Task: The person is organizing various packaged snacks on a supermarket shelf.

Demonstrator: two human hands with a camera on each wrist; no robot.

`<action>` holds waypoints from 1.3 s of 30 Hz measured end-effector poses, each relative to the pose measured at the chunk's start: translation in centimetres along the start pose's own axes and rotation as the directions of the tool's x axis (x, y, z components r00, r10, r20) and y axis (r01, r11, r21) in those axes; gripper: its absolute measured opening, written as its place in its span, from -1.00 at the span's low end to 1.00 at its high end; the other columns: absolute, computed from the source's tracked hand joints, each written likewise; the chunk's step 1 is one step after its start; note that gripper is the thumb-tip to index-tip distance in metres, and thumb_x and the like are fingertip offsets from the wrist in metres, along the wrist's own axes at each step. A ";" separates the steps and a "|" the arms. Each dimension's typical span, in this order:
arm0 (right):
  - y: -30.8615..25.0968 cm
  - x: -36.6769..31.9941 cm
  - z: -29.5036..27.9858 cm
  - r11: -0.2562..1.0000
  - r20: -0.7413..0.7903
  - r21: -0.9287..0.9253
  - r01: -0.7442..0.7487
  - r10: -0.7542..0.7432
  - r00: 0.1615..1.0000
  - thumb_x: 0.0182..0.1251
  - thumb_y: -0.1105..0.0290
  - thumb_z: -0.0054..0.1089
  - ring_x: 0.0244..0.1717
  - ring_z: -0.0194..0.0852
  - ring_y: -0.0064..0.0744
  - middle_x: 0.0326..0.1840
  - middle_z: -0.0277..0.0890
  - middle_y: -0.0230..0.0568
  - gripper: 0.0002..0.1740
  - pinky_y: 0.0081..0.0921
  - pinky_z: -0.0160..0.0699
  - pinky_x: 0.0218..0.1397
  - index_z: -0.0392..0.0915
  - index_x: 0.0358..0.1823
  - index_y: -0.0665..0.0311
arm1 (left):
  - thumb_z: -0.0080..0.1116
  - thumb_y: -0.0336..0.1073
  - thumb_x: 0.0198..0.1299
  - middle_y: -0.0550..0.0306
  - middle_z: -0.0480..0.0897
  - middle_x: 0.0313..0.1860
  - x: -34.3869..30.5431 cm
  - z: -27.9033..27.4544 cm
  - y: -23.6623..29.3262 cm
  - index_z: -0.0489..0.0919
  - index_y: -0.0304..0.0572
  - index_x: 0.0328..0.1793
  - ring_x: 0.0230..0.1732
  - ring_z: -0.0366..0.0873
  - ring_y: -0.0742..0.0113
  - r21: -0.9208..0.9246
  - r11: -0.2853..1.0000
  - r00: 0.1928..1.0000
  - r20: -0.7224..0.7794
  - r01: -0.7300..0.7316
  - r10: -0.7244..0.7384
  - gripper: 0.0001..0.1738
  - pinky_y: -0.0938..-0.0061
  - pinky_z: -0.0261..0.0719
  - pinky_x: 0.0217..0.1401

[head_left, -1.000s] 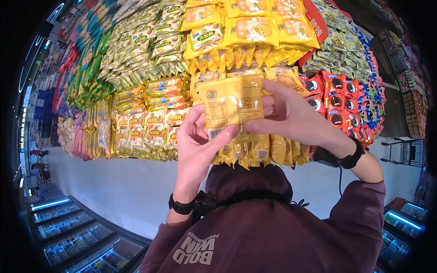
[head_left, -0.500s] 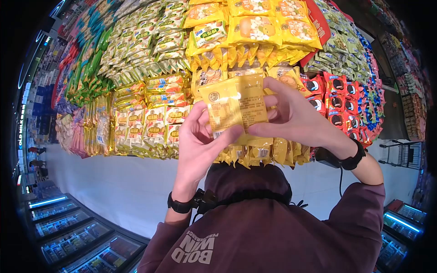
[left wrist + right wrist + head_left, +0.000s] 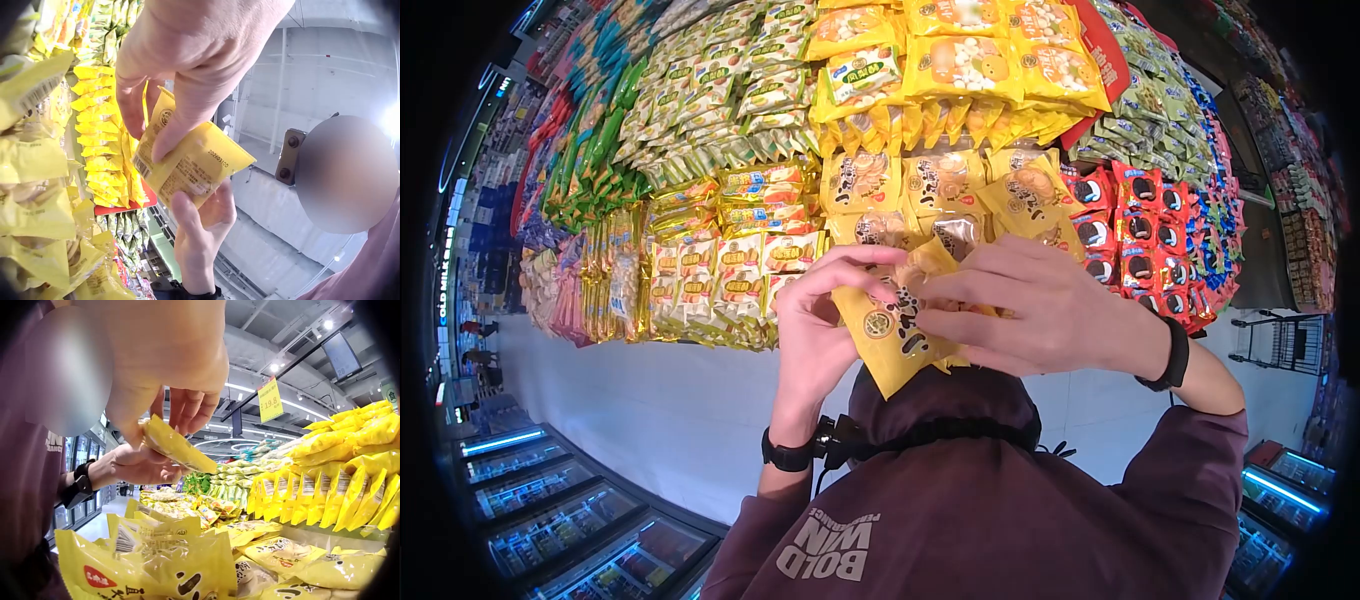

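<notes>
Held packet (image 3: 885, 335): one, yellow, up in the air between the two hands and above the matching stock, tilted; the head view shows its face with black lettering, the left wrist view its back with one barcode and one stamped row of digits.
Left hand (image 3: 812, 320): holds the packet, narrow, thumb pressed on its back.
Right hand (image 3: 1050, 310): also holds the packet, its thumb near the packet's edge and fingers across the lettered face.
Wrists: two black bands (image 3: 788, 455), one on each.
Matching yellow packets (image 3: 945, 182): at least six just beyond the hands; the overlap hides the full count.
Large yellow bags (image 3: 958, 70): at least five lie face up farther back, with one white-and-green packet (image 3: 862, 72) among them.
Red biscuit packs (image 3: 1138, 225): at least nine, to the right.
Red board (image 3: 1105, 60): one, beside the large bags.
Price sign (image 3: 270, 400): one, yellow, reading 19.8, hanging overhead.
Hanging screens (image 3: 342, 353): two.
Shopping cart (image 3: 1288, 338): one, far right.
</notes>
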State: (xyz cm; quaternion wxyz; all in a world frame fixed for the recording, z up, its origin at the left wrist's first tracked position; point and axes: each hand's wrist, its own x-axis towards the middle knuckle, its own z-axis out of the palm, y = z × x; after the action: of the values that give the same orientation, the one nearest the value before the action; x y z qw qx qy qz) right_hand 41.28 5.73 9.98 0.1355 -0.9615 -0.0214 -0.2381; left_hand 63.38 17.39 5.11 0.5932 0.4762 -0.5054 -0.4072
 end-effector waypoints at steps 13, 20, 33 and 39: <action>0.7 2.1 0.4 0.936 0.178 0.259 -0.239 0.197 0.964 0.05 0.17 0.60 0.30 0.44 0.08 0.23 0.46 0.03 -0.19 -0.14 0.45 0.33 0.34 0.26 0.31 | 0.44 -0.67 0.00 -0.07 0.66 0.17 -0.4 -0.3 -0.2 0.72 -0.30 -0.15 0.22 0.65 0.20 0.046 0.993 0.994 0.021 -0.112 0.111 -0.73 0.38 0.67 0.21; 3.4 1.9 -0.4 0.799 0.368 0.238 -0.552 0.452 0.813 0.04 0.18 0.61 0.26 0.45 -0.07 0.17 0.46 -0.06 -0.25 -0.23 0.44 0.35 0.38 0.20 0.27 | 0.39 -0.63 0.17 0.01 0.68 0.16 -0.6 -1.3 0.3 0.66 -0.34 0.14 0.16 0.67 0.32 0.175 0.983 0.968 -0.250 0.051 -0.006 -0.61 0.48 0.71 0.13; 9.1 -0.4 -0.9 0.782 0.210 -0.089 -0.617 0.620 0.756 0.13 0.06 0.56 0.26 0.50 0.12 0.18 0.56 0.13 -0.23 -0.12 0.50 0.30 0.35 0.23 0.29 | 0.33 -0.20 0.34 -0.11 0.71 -0.37 7.3 -4.1 2.0 0.72 -0.32 -0.11 -0.40 0.66 0.00 0.839 0.503 0.946 0.303 -0.207 -0.115 -0.73 0.28 0.59 -0.26; 8.3 -1.2 -0.8 0.820 0.124 -0.128 -0.558 0.571 0.812 0.11 0.16 0.57 0.27 0.47 0.10 0.15 0.55 0.08 -0.26 -0.14 0.50 0.28 0.37 0.20 0.36 | 0.40 -0.25 0.26 -0.12 0.63 -0.48 8.4 -6.4 0.4 0.63 -0.37 -0.24 -0.44 0.60 -0.05 0.894 0.374 0.893 0.359 -0.247 -0.270 -0.73 0.19 0.54 -0.29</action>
State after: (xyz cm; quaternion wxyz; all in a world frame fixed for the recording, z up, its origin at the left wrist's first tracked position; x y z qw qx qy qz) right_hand 40.68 -2.49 8.03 0.1568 -0.9450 0.2646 -0.1118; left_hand 71.08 10.30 7.02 0.0861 0.6208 -0.7636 -0.1554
